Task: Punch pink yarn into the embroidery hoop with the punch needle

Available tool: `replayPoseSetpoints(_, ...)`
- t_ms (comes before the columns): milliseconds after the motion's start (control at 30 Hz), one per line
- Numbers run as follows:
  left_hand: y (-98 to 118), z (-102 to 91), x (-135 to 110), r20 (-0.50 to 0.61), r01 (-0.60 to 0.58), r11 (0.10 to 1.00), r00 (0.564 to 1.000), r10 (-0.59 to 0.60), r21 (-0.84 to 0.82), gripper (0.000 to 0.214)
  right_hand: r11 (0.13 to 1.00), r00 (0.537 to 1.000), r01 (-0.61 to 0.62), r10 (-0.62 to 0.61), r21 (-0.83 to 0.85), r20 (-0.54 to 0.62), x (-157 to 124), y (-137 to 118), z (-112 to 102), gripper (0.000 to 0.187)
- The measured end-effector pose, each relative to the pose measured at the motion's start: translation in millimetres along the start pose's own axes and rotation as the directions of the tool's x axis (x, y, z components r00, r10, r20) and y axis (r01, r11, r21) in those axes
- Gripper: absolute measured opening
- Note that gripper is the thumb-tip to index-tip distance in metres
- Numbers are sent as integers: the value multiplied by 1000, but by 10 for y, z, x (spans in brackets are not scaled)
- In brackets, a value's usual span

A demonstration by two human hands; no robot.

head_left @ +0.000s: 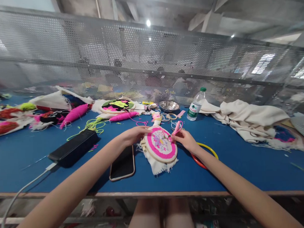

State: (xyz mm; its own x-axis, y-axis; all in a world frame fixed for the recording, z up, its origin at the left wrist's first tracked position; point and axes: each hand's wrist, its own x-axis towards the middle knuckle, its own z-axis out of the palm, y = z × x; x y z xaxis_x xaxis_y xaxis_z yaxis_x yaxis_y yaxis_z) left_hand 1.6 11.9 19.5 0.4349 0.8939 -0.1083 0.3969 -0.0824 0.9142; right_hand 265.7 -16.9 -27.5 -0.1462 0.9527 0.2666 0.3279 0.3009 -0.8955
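A round embroidery hoop (161,157) holds white cloth stitched with a bright pink ring and a purple flower motif. Its frayed cloth edge hangs below the frame. My left hand (135,135) grips the hoop at its upper left rim, the fingertips partly hidden. In my right hand (185,140) is a pair of small scissors with pink handles (177,127), their tips over the stitched face near the flower. Under my left wrist lies a phone (123,166) with a dark screen. A yellow and red ring (210,148) rests beneath my right wrist.
Left of me sits a black power bank (73,148) with a white cable. Behind are pink yarn bundles (124,116), another hoop (118,106), a metal bowl (169,106) and a water bottle (195,106). Crumpled cream cloth (249,119) lies right, before a perforated metal screen (140,61).
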Motion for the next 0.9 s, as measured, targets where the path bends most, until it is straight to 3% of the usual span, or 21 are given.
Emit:
replayPoseSetpoints(167, -96, 139, 112, -211, -80, 981, 977, 42, -177, 38, 990, 999, 43, -41, -132, 14, 133, -135, 35, 36)
replayPoseSetpoints(333, -313, 211, 160, -395, -163, 985, 910, 127, -60, 38, 938, 986, 163, -143, -306, 84, 158, -294, 45, 23)
replayPoseSetpoints(633, -309, 88, -167, -330, -256, 959, 901, 283, 122, 41, 894, 966, 260, -239, -366, 101, -122, -406, 40, 21)
replayPoseSetpoints(767, -259, 77, -247, -324, -303, 924, 872, 367, 232, 38, 815, 917, 394, -377, -426, 127, -180, -468, 30, 21)
replayPoseSetpoints(900, -217, 90, -274, -335, -296, 897, 851, 403, 327, 38, 784, 905, 411, -411, -465, 108, -203, -484, 31, 21)
